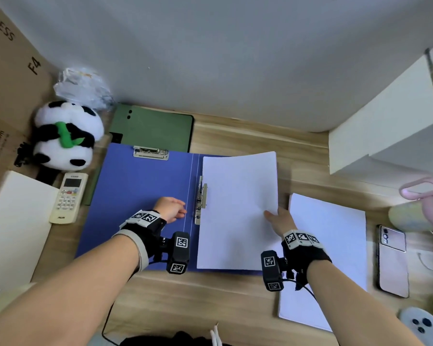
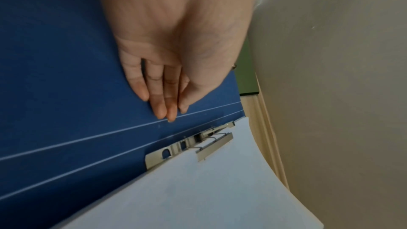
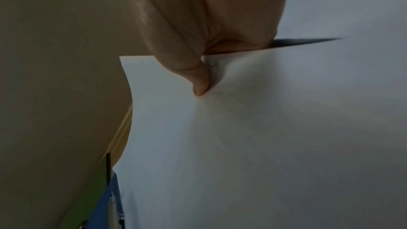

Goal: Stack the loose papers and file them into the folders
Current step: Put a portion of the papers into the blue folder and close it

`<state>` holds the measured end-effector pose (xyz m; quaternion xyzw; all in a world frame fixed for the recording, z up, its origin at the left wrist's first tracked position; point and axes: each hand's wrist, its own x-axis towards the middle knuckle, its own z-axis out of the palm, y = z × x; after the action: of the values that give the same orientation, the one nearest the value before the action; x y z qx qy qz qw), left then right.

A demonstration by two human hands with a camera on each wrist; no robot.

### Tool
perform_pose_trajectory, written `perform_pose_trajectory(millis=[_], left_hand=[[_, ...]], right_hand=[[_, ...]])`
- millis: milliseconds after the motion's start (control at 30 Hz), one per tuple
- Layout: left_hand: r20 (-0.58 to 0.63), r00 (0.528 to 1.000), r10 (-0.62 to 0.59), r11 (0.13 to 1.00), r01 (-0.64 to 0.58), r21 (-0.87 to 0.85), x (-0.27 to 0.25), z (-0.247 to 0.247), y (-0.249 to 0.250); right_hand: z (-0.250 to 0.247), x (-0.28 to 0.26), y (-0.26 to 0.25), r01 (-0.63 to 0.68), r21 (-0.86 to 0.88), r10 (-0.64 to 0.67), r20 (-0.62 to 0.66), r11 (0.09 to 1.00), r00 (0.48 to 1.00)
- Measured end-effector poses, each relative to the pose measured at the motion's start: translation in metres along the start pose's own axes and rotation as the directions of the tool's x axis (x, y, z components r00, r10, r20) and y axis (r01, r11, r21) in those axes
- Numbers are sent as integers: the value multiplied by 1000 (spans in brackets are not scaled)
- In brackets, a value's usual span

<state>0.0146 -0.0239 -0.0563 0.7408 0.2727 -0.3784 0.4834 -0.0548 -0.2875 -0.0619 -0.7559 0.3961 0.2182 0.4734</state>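
Observation:
An open blue folder (image 1: 140,191) lies flat on the wooden desk, with a metal clip (image 1: 201,199) along its spine. White paper (image 1: 238,208) lies over the folder's right half, its left edge at that clip (image 2: 193,145). My right hand (image 1: 279,218) pinches the paper's right edge, thumb on top (image 3: 199,79), and the sheet (image 3: 264,145) bends there. My left hand (image 1: 171,208) rests with straight fingers (image 2: 160,100) flat on the folder's left half (image 2: 66,93), just left of the spine. More loose white paper (image 1: 328,245) lies to the right of the folder.
A green folder (image 1: 155,128) lies behind the blue one. A panda plush (image 1: 65,136), a remote control (image 1: 69,197) and a cardboard box (image 1: 8,71) are at the left. A phone (image 1: 393,260) lies at the right, with a white box (image 1: 380,136) behind it.

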Motion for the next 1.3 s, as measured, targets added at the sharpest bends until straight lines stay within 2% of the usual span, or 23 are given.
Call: perform_pose_trajectory(millis=[100, 233, 300, 433, 567, 700, 800, 900, 1000, 1067, 1167, 1300], left_hand=[[15, 1000, 4, 997, -5, 82, 2, 3, 9], [-12, 990, 142, 977, -138, 161, 9, 9, 33], [24, 986, 167, 967, -169, 190, 11, 13, 45], [107, 987, 120, 964, -141, 227, 13, 23, 57], [40, 989, 143, 984, -147, 99, 17, 18, 48], [94, 984, 152, 982, -161, 101, 15, 8, 27], [141, 987, 79, 993, -90, 71, 15, 2, 6], [134, 991, 30, 997, -39, 64, 15, -2, -7], [125, 992, 24, 992, -39, 122, 15, -3, -13], [114, 992, 60, 976, -82, 201, 18, -2, -16], [64, 988, 138, 919, -152, 364, 23, 6, -24], [-52, 971, 235, 827, -172, 535, 20, 14, -27]], right_hand=[[3, -1, -2, -16, -3, 15, -8, 1000, 1000], [4, -5, -5, -41, -8, 41, -20, 999, 999], [4, -7, -8, -45, -19, 45, -27, 999, 999], [5, -8, -10, -39, -14, 38, -34, 999, 999], [5, -8, -8, -52, 0, 52, -24, 999, 998], [5, -9, -9, -56, 4, 56, -32, 998, 998], [6, -9, -9, -49, 5, 50, -33, 999, 998], [7, -7, -6, -40, 0, 40, -45, 999, 998], [9, -5, -4, -45, 3, 45, -44, 999, 998], [11, -4, -4, -39, 5, 39, -53, 999, 998], [13, -2, -3, -39, 7, 39, -67, 999, 997], [16, 4, 1, -42, -12, 40, -88, 999, 995]])
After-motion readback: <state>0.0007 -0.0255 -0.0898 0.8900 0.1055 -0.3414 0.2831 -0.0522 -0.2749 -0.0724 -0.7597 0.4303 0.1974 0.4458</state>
